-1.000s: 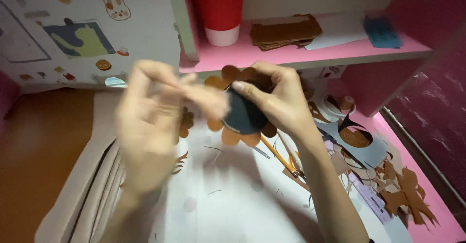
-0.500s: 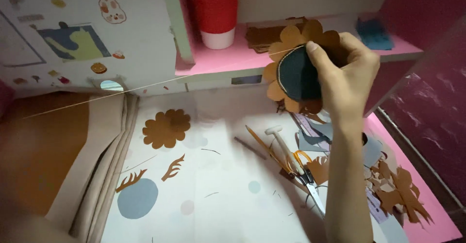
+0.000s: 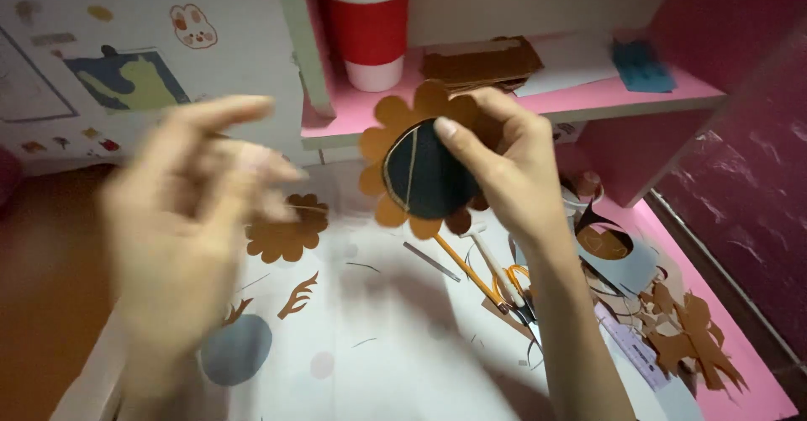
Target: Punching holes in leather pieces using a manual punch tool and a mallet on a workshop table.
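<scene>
Right hand (image 3: 513,177) pinches scalloped brown felt flower (image 3: 420,165), dark disc centre; blurred left hand (image 3: 181,219) at nine o'clock, half-open, grip unclear; paper below bare.

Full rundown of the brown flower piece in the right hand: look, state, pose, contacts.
The brown flower piece is a flat scalloped cutout, seemingly felt or paper, with rounded petals around a dark navy disc at its centre. Pale lines, likely thread, cross the disc. It is held up above the white work surface, face toward the camera, in front of the pink shelf. The right hand pinches it, thumb on the disc. The blurred left hand is apart from it.
</scene>
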